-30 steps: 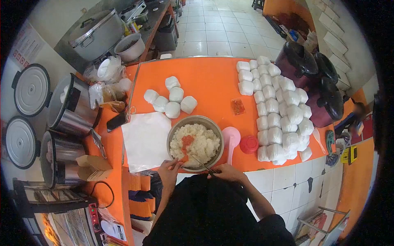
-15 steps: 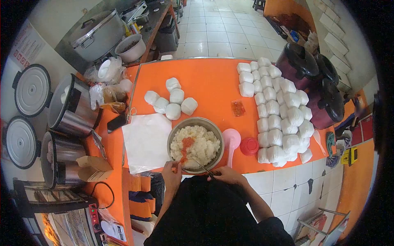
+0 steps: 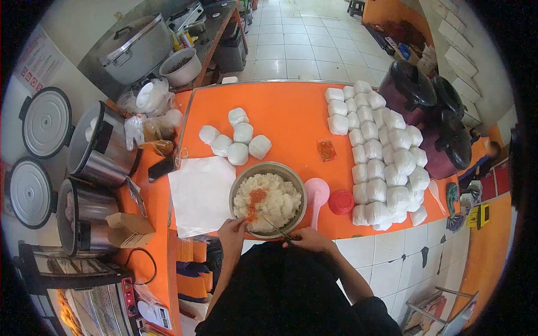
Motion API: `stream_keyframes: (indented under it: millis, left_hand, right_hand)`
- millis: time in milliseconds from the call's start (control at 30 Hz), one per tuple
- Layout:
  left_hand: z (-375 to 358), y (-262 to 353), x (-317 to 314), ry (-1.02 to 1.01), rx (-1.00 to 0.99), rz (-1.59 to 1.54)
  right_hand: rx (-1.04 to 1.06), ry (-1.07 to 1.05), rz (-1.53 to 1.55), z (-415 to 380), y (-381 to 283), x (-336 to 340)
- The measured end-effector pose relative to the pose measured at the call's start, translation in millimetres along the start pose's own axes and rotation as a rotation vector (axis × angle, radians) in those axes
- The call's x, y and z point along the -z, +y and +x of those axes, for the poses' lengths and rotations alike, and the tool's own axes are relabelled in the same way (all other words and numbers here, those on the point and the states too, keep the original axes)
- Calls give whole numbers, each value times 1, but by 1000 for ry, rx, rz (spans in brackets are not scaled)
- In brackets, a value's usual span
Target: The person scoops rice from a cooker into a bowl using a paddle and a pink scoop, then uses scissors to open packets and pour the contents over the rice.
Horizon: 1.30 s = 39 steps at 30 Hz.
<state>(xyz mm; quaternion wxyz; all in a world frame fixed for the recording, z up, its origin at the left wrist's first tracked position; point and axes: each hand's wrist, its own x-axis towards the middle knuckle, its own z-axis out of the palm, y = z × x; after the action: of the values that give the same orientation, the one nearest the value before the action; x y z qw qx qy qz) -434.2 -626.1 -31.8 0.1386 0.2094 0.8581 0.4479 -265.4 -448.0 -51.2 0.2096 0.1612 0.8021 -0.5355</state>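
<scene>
A metal bowl (image 3: 302, 208) of white rice (image 3: 283, 201) stands at the table's near edge, with red-orange sauce (image 3: 256, 197) spread on the rice. My left hand (image 3: 232, 235) is at the bowl's near left rim, thumb and fingers pinched; a small reddish bit shows at the fingertips, too small to make out. My right hand (image 3: 311, 241) grips the dark end of a thin metal utensil (image 3: 274, 227), whose far end reaches into the rice. Just right of the bowl lies a pink rice paddle (image 3: 317, 193), and beside it a red round lid or cup (image 3: 341, 202).
White wrapped bundles (image 3: 386, 168) are piled at the right, with several more (image 3: 242, 133) at the back left. White paper sheets (image 3: 202, 196) lie left of the bowl. A clear packet of red sauce (image 3: 327, 150) lies behind. Rice cookers (image 3: 89, 218) line the left; dark pots (image 3: 406, 89) stand right.
The whole view has shifted very slightly. Both hands stay at the bowl's near rim with almost the same grip; the utensil's tip remains in the rice.
</scene>
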Motion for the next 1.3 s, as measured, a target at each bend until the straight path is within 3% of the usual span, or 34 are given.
stream_keyframes:
  millis: [600,800,1200,1300]
  left_hand:
    - [-4,-16,2,-39,82,-67]
    - [-8,-9,5,-21,69,76]
    - [6,-5,9,-43,77,-363]
    - [12,-8,9,-10,9,-240]
  right_hand:
    - [66,17,192,-3,-7,4]
    - [16,-2,161,1,2,0]
    - [47,62,201,-8,6,16]
    - [39,89,202,-7,12,17]
